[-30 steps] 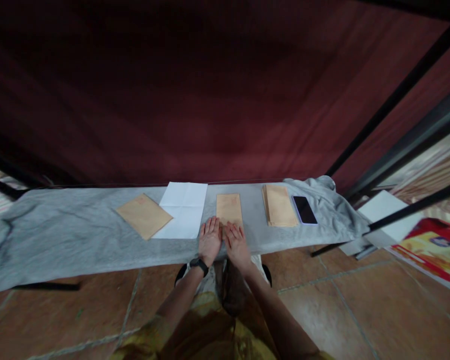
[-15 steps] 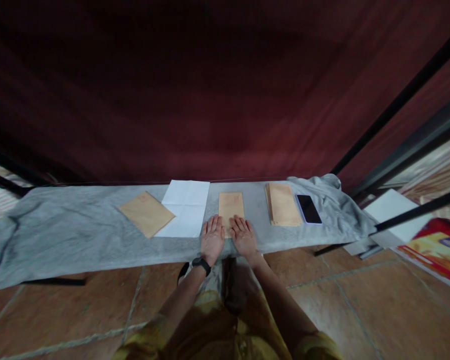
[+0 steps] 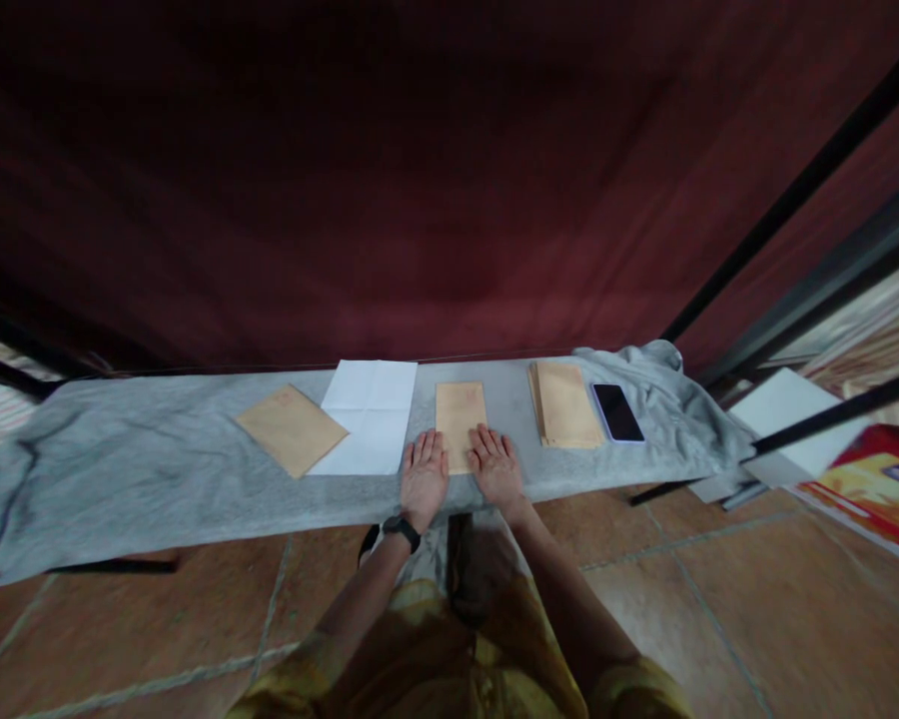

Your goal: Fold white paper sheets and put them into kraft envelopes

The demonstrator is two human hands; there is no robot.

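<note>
A brown paper envelope (image 3: 460, 411) lies upright in front of me on the grey cloth (image 3: 157, 449). My left hand (image 3: 424, 477) rests flat at its lower left edge, fingers stretched out, with a dark watch (image 3: 403, 532) on the wrist. On the envelope's lower right edge lies my right hand (image 3: 496, 467), also flat with extended fingers. Left of my hands is a white sheet of paper (image 3: 375, 409) with fold creases. Another brown envelope (image 3: 291, 429), turned at an angle, overlaps its left side. To the right sits a stack of brown envelopes (image 3: 567, 404).
A phone (image 3: 618, 412) with a dark screen lies right of the stack, near bunched cloth (image 3: 663, 384). Behind the narrow table hangs a dark red curtain (image 3: 449, 250). Black metal poles (image 3: 794, 205) slant at the right, beside a red and yellow package (image 3: 888, 484) low down.
My right hand has slid a little to the right across the envelope, uncovering more of its lower part. My left hand stays in place, and the papers lie as before.
</note>
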